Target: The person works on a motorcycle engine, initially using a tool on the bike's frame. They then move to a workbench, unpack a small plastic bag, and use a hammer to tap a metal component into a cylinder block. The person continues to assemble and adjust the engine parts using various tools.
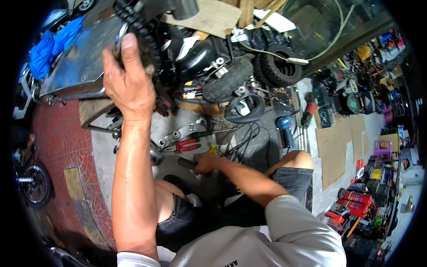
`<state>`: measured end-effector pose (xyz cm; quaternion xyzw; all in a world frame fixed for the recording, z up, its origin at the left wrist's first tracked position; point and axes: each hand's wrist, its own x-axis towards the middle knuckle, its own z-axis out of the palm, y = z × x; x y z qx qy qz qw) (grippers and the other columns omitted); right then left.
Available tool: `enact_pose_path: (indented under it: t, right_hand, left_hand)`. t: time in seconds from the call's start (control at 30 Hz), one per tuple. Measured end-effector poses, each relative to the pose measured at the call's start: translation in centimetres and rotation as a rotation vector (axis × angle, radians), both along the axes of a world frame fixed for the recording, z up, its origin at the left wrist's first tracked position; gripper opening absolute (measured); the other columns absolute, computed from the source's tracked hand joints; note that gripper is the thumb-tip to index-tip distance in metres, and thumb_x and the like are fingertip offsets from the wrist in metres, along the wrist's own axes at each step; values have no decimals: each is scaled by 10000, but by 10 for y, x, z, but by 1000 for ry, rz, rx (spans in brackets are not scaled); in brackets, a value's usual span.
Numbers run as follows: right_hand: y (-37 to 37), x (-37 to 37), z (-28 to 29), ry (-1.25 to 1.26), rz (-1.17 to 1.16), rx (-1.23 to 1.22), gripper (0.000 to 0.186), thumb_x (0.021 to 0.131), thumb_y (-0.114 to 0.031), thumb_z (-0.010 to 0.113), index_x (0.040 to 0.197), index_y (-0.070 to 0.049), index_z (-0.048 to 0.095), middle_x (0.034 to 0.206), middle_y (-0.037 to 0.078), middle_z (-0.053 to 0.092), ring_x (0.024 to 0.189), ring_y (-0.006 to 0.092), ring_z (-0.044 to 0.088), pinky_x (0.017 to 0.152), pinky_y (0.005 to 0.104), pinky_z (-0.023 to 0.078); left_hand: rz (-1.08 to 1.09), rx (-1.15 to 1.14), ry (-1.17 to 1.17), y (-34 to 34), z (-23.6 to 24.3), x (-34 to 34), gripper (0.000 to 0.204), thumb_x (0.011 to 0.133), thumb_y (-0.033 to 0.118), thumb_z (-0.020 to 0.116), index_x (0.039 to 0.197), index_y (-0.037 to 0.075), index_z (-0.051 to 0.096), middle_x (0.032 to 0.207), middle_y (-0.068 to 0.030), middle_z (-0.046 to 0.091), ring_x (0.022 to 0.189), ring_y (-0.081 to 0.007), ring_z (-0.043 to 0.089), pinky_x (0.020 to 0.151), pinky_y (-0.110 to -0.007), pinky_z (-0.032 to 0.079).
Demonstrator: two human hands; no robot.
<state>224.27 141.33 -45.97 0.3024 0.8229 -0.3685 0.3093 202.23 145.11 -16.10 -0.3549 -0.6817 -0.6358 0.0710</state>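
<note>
My left hand [129, 84] is raised at upper left, fingers wrapped on a curved metal bar [121, 36] beside a scuffed metal box [78, 66] and a black corrugated hose [126, 15]. My right hand [207, 161] is low in the middle, closed on a dark bar-shaped piece [187, 163] that I cannot identify. Just above it lie red-handled pliers [187, 145], small yellow-handled pliers [213, 149], a metal plate with holes [182, 133] and loose black cables [244, 142].
Tyres [280, 66] and black parts are heaped ahead. A blue power tool [284, 131] and a red grinder [310, 107] lie at right, near cardboard [333, 160] and red cylinders [358, 202]. A motorbike wheel [38, 182] stands on the left by red tiles [60, 133].
</note>
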Motion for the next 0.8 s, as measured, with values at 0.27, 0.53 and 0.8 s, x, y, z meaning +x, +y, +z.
enact_pose_path:
  t: [0.27,0.53,0.8]
  right_hand:
    - [164,181,238,41,-349,420,725,748,-508,733,1285,-24,671,1154,255,726,1093,448,682,947,497,531]
    - [48,514,13,275,-1576,411,502,950,-463,605,771,4,653,732,122,677,716,235,648,661,440,506]
    - [-148,659,-173,-579,-1085,654,390,1019,-418,551,1222,-145,742,989,216,776,878,410,751,755,469,583]
  left_hand:
    - [39,86,-54,11,2,4,515,1050,439,578,1163,-60,636,1029,-205,717,937,-292,648,885,-412,498]
    - [54,251,615,3,70,15,430,971,289,687,1290,6,626,1363,-180,624,1276,-350,572,1056,-432,456]
    - [-96,-225,934,35,123,-19,242,943,222,667,1137,98,741,1168,-93,725,1205,-310,614,1063,-459,429]
